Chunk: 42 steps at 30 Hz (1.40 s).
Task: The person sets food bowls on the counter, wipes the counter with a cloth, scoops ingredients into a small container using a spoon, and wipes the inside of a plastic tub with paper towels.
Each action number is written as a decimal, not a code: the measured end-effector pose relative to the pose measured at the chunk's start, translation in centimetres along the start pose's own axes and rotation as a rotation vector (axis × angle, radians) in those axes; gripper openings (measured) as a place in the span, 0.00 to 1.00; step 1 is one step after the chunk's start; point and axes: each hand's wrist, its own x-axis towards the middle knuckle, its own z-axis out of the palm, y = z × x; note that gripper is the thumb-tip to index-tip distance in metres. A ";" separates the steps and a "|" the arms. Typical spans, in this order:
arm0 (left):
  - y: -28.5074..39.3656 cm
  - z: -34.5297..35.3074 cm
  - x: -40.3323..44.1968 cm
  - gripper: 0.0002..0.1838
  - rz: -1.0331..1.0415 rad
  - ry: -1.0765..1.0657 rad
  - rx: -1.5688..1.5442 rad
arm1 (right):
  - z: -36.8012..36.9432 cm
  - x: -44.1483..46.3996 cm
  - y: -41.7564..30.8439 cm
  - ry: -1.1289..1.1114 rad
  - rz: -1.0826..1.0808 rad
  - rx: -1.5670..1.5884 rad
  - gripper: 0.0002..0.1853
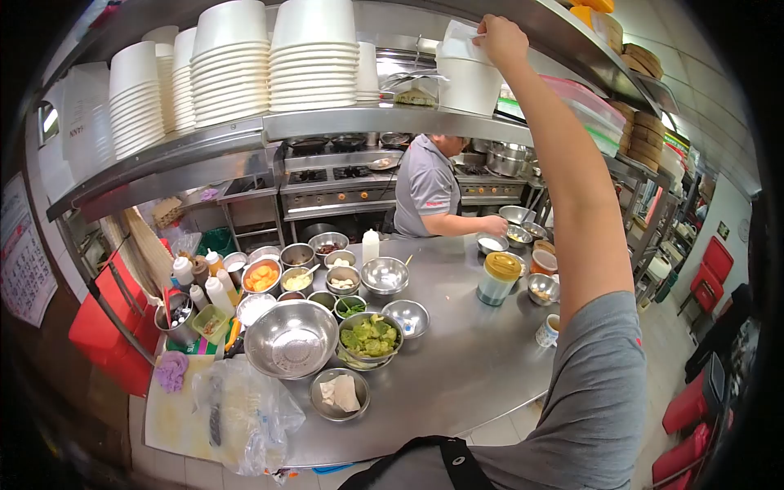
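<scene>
My right hand point(501, 38) is raised to the overhead shelf, its fingers pinched on a thin white sheet point(462, 41). Whether that sheet is paper or plastic I cannot tell. It stands up from the mouth of a white tub point(469, 85) on the shelf. Left of the tub lies a clear plastic packet point(415, 86). Tall stacks of white paper tubs point(313, 65) fill the shelf further left. My left hand is out of view.
Below, the steel counter point(445, 351) holds a large bowl point(291, 339), a bowl of green leaves point(370, 335), a bowl of white blocks point(340, 394) and squeeze bottles point(219, 291). A co-worker point(428, 188) reaches toward small bowls across the counter, before the stoves point(335, 196).
</scene>
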 end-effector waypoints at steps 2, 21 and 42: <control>0.1 0.0 0.5 0.19 0.008 -0.015 0.004 | -0.8 0.0 -0.4 0.002 0.032 -0.030 0.15; 1.4 0.0 2.8 0.19 0.138 -0.108 0.058 | 1.1 3.1 6.3 0.174 0.869 1.163 0.16; 22.0 29.8 -27.3 0.22 0.814 -1.589 0.146 | -55.4 -55.5 30.4 -0.034 1.508 1.315 0.23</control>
